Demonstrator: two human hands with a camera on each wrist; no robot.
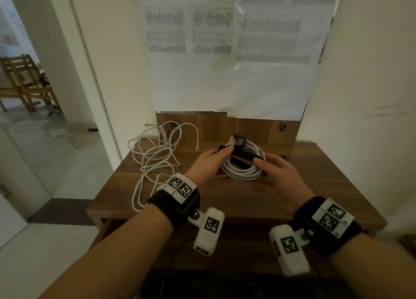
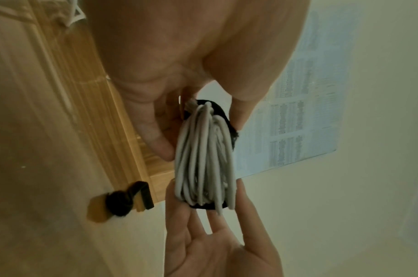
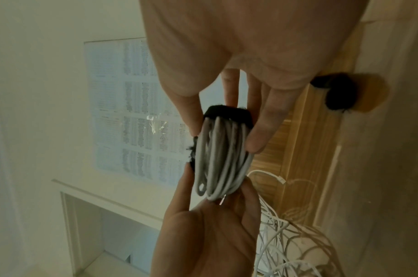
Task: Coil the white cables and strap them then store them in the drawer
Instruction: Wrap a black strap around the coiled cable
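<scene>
Coiled cable [image 1: 242,163]: held above the wooden desk [image 1: 225,199], between both hands
Black strap [image 1: 244,153]: wrapped across the coil
Left hand [image 1: 208,167]: thumb and fingers pinch coil's left side
Right hand [image 1: 278,175]: fingers pinch coil's right side
Loose cable [image 1: 157,154]: tangled on desk, left of coil

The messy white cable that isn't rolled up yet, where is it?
In the head view, the loose cable sprawls on the left back part of the wooden table, left of the coiled cable.
</scene>
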